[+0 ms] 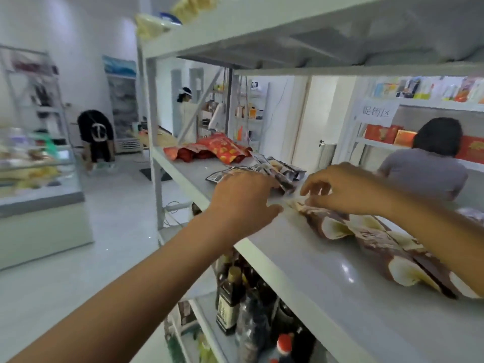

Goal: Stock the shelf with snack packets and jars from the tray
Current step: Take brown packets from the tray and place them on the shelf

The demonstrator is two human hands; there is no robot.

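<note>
Both my hands are over the white shelf board. My left hand rests fingers down on the dark grey snack packets lying flat in the shelf's middle. My right hand pinches the top edge of a brown and cream snack packet, the first of a row of such packets lying along the right of the shelf. Red and gold packets lie at the shelf's far left end. No tray is in view.
Dark bottles stand on the shelf below. The upper shelf hangs close overhead. A person in grey stands behind the shelf at right; two more people are farther back. A glass display counter stands at left across the floor.
</note>
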